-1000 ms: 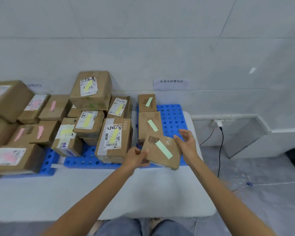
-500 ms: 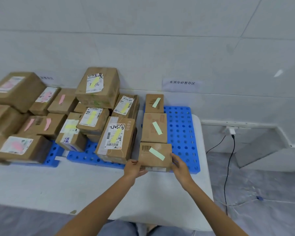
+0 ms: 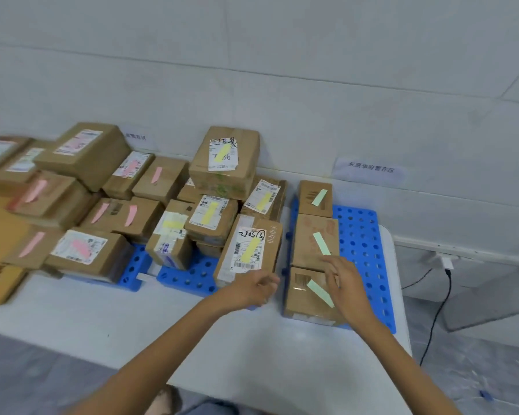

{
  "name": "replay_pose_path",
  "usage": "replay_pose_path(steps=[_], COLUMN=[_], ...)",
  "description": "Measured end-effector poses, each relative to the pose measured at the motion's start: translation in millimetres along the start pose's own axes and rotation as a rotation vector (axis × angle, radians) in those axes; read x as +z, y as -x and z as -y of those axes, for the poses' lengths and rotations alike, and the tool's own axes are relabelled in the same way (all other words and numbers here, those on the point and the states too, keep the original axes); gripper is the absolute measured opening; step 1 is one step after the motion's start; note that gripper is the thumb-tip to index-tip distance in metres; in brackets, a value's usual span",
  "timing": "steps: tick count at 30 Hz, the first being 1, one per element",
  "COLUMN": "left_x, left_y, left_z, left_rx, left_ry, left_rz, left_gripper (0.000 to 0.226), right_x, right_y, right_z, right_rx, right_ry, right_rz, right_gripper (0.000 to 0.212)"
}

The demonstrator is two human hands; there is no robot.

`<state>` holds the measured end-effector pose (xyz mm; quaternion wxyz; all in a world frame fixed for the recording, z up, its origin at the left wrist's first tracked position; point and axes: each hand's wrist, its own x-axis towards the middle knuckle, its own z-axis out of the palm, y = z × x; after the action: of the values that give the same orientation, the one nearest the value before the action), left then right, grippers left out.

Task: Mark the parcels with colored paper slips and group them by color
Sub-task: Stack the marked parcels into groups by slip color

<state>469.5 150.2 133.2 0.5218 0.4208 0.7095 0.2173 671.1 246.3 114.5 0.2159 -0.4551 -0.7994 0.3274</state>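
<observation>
Three cardboard parcels with green slips stand in a row on the blue pallet point(image 3: 363, 235) at the right: a near one point(image 3: 307, 298), a middle one point(image 3: 313, 238) and a far one point(image 3: 315, 197). My right hand point(image 3: 343, 280) hovers over the near parcel's right side with relaxed fingers and holds nothing. My left hand point(image 3: 252, 287) hangs just left of that parcel, fingers loosely curled and empty. Several parcels with yellow slips point(image 3: 249, 250) are piled in the middle. Pink-marked parcels point(image 3: 81, 250) fill the left.
The white table point(image 3: 192, 333) has bare surface in front of the pallets. A flat brown carton point(image 3: 0, 235) lies at the far left. A paper wall label point(image 3: 369, 169) hangs behind the green group. A black cable point(image 3: 441, 301) hangs to the right of the table.
The green-slip parcel was set down at the near end of the green row. Both hands have let go and lifted off it. The view has swung to the left.
</observation>
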Motion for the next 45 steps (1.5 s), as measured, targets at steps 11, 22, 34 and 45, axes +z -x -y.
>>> replay_pose_path(steps=[11, 22, 34, 45], left_x=[-293, -432, -537, -724], left_y=[158, 247, 241, 130], left_z=[162, 339, 364, 414], left_rx=[0.248, 0.010, 0.029, 0.051], left_ry=[-0.116, -0.130, -0.094, -0.084], left_rz=[-0.674, -0.732, -0.892, -0.782], left_gripper=[0.021, 0.017, 0.019, 0.022], right_x=[194, 369, 424, 568], right_y=[-39, -28, -102, -244], right_z=[261, 440, 530, 616], right_rx=[-0.328, -0.416, -0.401, 0.066], right_ry=[-0.037, -0.118, -0.363, -0.468], right_rz=[0.209, 0.475, 0.524, 0.354], right_gripper=[0.024, 0.021, 0.022, 0.021])
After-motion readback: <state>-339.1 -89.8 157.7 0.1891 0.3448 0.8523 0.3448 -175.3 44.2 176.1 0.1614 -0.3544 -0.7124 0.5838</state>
